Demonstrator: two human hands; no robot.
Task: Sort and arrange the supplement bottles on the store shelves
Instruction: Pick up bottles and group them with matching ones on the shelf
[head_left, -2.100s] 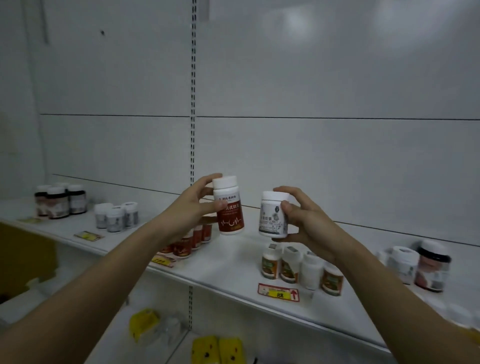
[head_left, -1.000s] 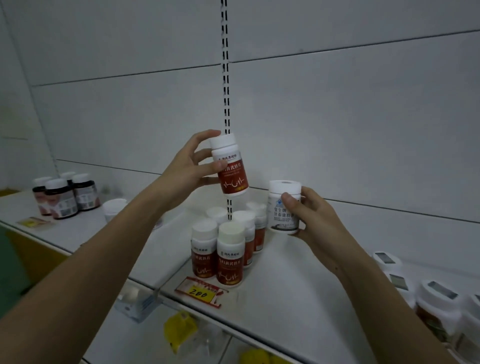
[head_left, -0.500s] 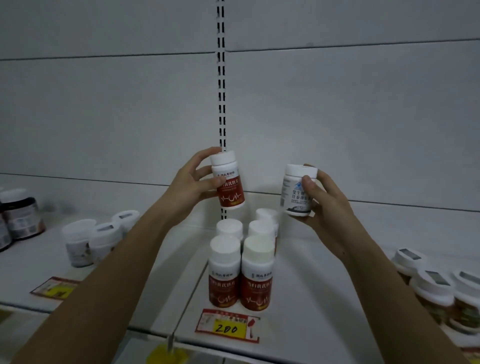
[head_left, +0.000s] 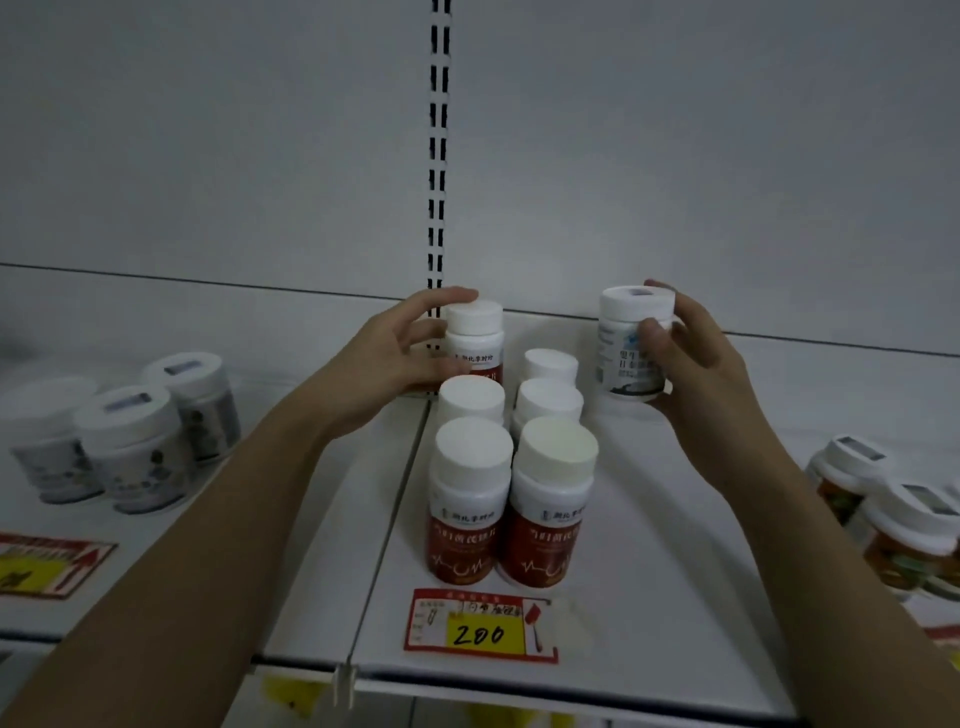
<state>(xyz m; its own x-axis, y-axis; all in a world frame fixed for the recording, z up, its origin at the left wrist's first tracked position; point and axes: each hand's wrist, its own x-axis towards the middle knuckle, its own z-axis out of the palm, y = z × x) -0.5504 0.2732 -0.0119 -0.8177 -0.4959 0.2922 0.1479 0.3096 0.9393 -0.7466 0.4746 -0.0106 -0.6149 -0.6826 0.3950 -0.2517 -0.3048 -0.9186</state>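
We're holding two bottles over the white shelf (head_left: 649, 597) right now. Our left hand (head_left: 384, 358) is gripping a red-label bottle (head_left: 474, 340) around its upper body, fingers curled over the white cap and thumb on the front of the label. It's upright, sitting at the back of the red-label group (head_left: 511, 467), just behind the left column; we can't tell if its base is actually touching the shelf since the bottles in front are hiding it.

That group is our landmark: five matching bottles in two columns, white round caps, white shoulders with small dark print, deep red lower labels with a white heartbeat-style line. The price tag (head_left: 480, 626) in front of them is red with a yellow patch reading 200.

Our right hand (head_left: 691, 358) is holding the white-label bottle (head_left: 631, 345) up and to the right of the group, thumb across the front, fingers wrapped behind. It's squatter, with a white cap carrying a small grey rectangle, and a pale label with blue and dark print.

Left of the group, three grey-label jars (head_left: 130, 431) are standing together. Far right of the group, a few orange-label jars (head_left: 893, 514) are sitting at the shelf edge.
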